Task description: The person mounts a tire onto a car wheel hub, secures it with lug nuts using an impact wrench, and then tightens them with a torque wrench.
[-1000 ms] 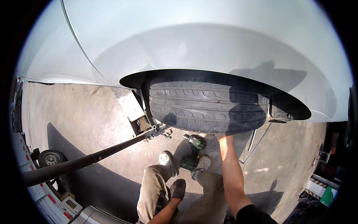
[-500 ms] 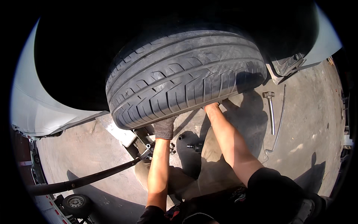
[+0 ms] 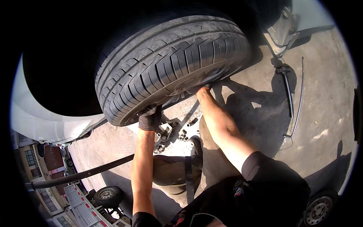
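A car wheel with a black grooved tire (image 3: 170,60) fills the upper middle, within the dark wheel arch of a pale car. My left hand (image 3: 150,118), in a dark knit glove with an orange cuff, grips the wheel's near lower edge at the left. Farther right, my right hand (image 3: 204,88) holds the wheel's lower side by the rim; the tire's underside and shade hide most of its gloved fingers. Part of the spoked rim shows between both hands.
On the concrete at right lie a T-shaped metal tool (image 3: 288,90) and a long bent rod (image 3: 301,90). Several small dark sockets or nuts (image 3: 183,134) lie below the wheel. A dark bar (image 3: 87,173) slants in from the left. A spare wheel (image 3: 109,196) is at lower left.
The wheel sits farther left and higher in view, tilted so that more of its rim shows. Both hands have shifted left with it, and the view itself has turned.
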A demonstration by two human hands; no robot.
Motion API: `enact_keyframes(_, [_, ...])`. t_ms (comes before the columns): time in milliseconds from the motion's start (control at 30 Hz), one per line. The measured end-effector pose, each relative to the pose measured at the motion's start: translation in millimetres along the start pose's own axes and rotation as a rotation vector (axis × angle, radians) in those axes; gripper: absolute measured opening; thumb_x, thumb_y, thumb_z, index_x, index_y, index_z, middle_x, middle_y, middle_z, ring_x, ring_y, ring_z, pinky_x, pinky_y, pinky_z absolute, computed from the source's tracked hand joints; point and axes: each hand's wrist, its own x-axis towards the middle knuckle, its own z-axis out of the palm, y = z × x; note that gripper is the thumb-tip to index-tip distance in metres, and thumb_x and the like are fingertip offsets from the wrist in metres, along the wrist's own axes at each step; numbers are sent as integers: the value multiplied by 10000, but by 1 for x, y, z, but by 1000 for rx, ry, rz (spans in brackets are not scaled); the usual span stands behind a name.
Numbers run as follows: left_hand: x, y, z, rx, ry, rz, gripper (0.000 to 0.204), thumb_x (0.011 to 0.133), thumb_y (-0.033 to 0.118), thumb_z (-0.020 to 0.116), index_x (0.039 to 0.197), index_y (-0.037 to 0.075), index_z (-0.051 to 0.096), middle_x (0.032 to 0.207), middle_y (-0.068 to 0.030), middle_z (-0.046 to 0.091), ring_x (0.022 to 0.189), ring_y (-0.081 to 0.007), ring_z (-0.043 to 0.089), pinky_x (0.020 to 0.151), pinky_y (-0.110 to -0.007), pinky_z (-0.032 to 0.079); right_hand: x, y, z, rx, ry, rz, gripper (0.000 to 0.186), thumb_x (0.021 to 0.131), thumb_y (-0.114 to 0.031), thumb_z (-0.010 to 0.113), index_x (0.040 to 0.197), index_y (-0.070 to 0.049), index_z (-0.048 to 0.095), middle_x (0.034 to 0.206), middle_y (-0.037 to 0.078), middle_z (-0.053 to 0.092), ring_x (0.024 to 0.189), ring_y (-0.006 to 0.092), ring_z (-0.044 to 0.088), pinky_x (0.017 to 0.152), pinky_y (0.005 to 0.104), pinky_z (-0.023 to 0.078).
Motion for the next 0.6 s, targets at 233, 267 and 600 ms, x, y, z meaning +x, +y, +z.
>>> enact_keyframes(233, [11,-1,-9,-123,-36,-42,407,614,-118,623,995,19,659,1000,-119,684,1030,-287,625,1004,-407,462,-1,9,-20,6,17,-17,534,950,-479,391,1315,-121,545,1352,94,556,1254,284,504,1024,496,425])
enact_keyframes(267, [20,3,-10,-139,-38,-16,373,606,-125,613,955,0,655,955,-132,681,986,-293,630,972,-399,479,-1,13,-16,-4,17,-23,534,950,-479,391,1315,-121,546,1352,94,557,1254,284,505,1024,497,425])
enact_keyframes(600, [51,-7,-28,522,-49,244,177,622,-149,600,731,-10,598,767,-77,619,744,-220,601,720,-306,500,0,62,-32,-47,9,-104,532,947,-476,392,1309,-121,552,1347,97,563,1251,286,509,1021,498,428])
